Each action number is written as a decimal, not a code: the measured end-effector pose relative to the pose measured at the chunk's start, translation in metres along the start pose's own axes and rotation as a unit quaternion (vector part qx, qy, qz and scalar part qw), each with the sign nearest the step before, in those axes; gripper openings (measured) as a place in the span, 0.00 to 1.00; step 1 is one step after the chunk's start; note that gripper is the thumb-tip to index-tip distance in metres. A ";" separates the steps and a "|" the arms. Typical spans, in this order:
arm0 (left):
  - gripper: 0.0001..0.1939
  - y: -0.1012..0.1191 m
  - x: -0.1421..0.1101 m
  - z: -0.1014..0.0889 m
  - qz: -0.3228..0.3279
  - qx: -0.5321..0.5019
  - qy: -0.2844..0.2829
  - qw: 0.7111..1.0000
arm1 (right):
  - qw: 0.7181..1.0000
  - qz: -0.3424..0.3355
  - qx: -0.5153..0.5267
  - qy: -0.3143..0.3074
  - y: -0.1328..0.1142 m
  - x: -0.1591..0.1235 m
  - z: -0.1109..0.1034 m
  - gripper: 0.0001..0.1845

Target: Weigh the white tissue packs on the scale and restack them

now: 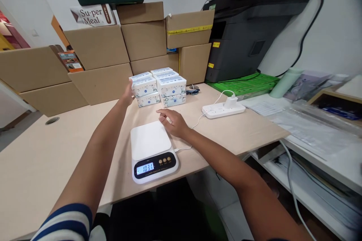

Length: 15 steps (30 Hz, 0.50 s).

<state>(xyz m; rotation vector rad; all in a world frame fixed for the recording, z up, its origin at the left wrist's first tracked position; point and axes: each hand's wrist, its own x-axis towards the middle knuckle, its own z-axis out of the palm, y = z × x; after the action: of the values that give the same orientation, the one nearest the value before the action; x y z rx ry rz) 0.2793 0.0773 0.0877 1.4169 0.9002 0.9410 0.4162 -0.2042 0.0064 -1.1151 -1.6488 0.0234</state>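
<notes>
Packs of tissues stand stacked in two columns toward the back of the table. My left hand (129, 93) grips the left end of the upper left tissue pack (144, 87), which sits slightly off the lower left pack (148, 99). Part of its fingers is hidden behind the pack. Beside these are an upper right pack (172, 86) and a lower right pack (174, 100). My right hand (174, 123) holds nothing, its fingers loosely bent and apart, near the back right corner of a white kitchen scale (149, 141). The bare-topped scale has a lit display reading about -103.1.
Cardboard boxes (98, 47) are piled behind the table. A white power strip (223, 110) with a plugged-in charger lies to the right, its cables crossing the tabletop. A dark printer (240, 41) stands back right, near a green tray (240, 84). A cable hole (52, 121) is at left.
</notes>
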 end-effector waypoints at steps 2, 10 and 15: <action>0.46 0.005 -0.005 0.004 -0.037 -0.009 0.021 0.999 | 1.000 -0.006 -0.002 0.001 0.000 0.000 0.001 0.37; 0.48 0.027 -0.001 -0.003 -0.185 -0.044 0.112 0.975 | 1.000 -0.017 -0.023 -0.004 0.001 0.001 0.001 0.36; 0.52 0.024 -0.009 -0.020 -0.223 -0.034 0.114 0.967 | 1.000 -0.017 -0.013 0.005 0.000 -0.001 0.002 0.36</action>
<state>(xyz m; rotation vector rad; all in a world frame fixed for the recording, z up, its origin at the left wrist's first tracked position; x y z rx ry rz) 0.2578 0.0751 0.1120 0.9965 1.2821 0.7887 0.4148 -0.2040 0.0047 -1.1045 -1.6638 -0.0262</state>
